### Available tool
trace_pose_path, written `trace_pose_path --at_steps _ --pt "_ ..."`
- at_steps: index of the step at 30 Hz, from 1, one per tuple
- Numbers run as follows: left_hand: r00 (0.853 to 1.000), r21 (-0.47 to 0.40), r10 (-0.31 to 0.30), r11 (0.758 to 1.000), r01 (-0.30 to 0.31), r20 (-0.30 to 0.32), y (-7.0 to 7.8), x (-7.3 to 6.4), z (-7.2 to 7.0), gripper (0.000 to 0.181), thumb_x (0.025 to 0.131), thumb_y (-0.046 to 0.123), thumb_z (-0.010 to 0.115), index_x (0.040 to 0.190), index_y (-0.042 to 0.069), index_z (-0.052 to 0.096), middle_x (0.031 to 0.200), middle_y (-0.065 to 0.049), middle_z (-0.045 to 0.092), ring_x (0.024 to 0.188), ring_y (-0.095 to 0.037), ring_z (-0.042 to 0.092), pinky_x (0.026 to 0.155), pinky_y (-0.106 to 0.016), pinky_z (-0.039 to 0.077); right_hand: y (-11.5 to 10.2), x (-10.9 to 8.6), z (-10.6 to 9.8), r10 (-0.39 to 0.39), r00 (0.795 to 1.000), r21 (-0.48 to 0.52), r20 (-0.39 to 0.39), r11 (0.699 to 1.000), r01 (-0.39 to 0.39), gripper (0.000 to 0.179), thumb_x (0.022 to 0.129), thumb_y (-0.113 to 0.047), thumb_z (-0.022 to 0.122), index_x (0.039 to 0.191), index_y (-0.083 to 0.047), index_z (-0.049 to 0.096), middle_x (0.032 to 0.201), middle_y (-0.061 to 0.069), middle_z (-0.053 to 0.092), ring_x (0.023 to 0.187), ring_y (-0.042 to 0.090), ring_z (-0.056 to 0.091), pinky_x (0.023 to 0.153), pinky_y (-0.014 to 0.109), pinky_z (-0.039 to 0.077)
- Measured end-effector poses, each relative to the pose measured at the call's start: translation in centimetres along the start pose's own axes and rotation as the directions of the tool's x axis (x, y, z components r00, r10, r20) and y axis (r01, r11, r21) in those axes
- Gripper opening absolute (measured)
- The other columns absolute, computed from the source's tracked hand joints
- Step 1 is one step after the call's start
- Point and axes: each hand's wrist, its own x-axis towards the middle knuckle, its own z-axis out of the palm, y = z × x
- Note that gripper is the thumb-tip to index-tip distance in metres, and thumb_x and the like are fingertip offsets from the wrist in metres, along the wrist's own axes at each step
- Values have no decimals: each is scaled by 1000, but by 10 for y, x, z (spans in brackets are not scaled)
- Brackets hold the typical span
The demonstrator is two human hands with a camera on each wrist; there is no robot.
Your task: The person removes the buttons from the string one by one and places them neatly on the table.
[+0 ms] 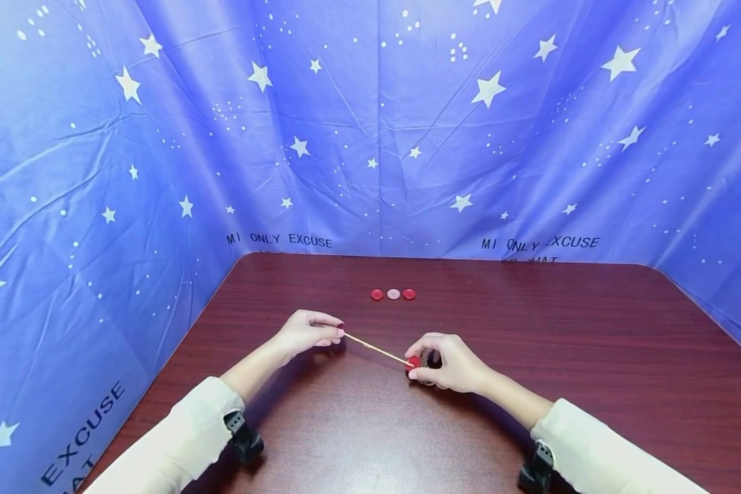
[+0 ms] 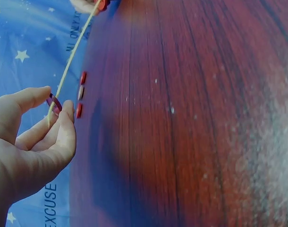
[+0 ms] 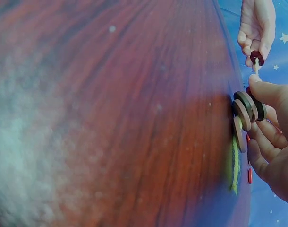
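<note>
A thin yellow cord stretches between the two hands, slanting down to the right in the head view. My left hand pinches a dark red button with its fingertips, and the cord runs through or against it. My right hand grips several buttons threaded side by side on the cord. A red button faces the left hand; behind it, black and pinkish-brown buttons show in the right wrist view. From that stack the cord's tail hangs down. Both hands are above the table.
Beyond the hands, a red button, a pink button and another red button lie in a row on the dark wooden table. A blue star-patterned curtain surrounds the table's back and sides.
</note>
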Motion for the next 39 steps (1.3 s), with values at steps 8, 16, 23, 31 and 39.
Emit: trace_pose_path --at_steps 8,16,23,31,39 --pt "999 -72 -31 997 31 8 -4 4 -11 43 86 8 68 122 -13 58 95 -6 75 80 -7 70 77 -22 59 -1 1 0 -45 999 -55 -6 997 45 22 78 -14 79 97 -9 70 78 2 66 60 1 54 44 16 48" --pt "996 -88 -76 993 73 -42 -7 15 -18 43 83 9 72 121 -8 60 92 0 74 82 -7 69 79 -20 58 0 1 -1 -69 998 -74 -15 995 67 22 77 -15 80 96 -8 70 79 1 67 64 1 55 50 17 49" --pt "998 -144 -52 989 45 -43 -9 23 -20 42 84 2 70 122 -11 58 90 0 74 81 -5 68 80 -22 58 0 1 -1 -21 1000 -36 3 999 21 23 78 -15 79 97 -8 70 78 3 66 57 1 53 42 17 48" --pt "998 -260 -35 965 19 -55 -6 40 -18 39 86 -10 61 123 -17 54 89 -5 73 78 -11 70 82 -30 59 -1 2 0 -19 1000 -43 5 999 19 23 77 -14 80 98 -8 70 78 3 65 57 1 52 42 16 47" --pt "989 -239 -68 970 35 -132 -3 64 -12 34 88 -12 55 121 -18 56 90 -11 70 69 -11 69 74 -28 61 -1 2 1 -37 999 -60 0 997 37 23 77 -13 80 98 -7 70 78 2 66 60 1 53 44 16 48"
